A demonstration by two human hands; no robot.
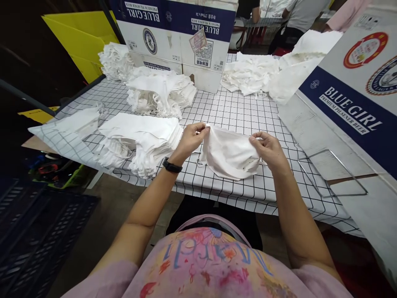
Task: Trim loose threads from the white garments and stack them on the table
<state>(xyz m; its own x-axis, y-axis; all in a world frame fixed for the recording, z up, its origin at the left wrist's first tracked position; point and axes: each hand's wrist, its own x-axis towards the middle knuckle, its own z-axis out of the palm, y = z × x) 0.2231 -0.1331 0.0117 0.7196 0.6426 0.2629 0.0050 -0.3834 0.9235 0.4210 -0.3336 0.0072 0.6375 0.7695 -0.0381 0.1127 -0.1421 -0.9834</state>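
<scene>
A thin white cloth garment [232, 153] with a wavy upper edge is stretched between my hands, low over the front of the checked table [211, 109]. My left hand [194, 134] is closed, pinching its upper left corner between thumb and fingers. At the upper right edge, my right hand [268, 147] holds it in a similar pinch. The cloth sags in folds between them, and a small loop shows at its lower left. Just left of my left hand lies a neat stack of similar white garments [139, 128].
Behind that stack are another pile of white garments [161, 89] and a farther bundle [115, 62]. Printed cartons stand at the back [173, 37] and right [350, 103]. Loose white cloth [254, 72] lies between them. A bent wire frame [333, 174] is at the right; people sit beyond.
</scene>
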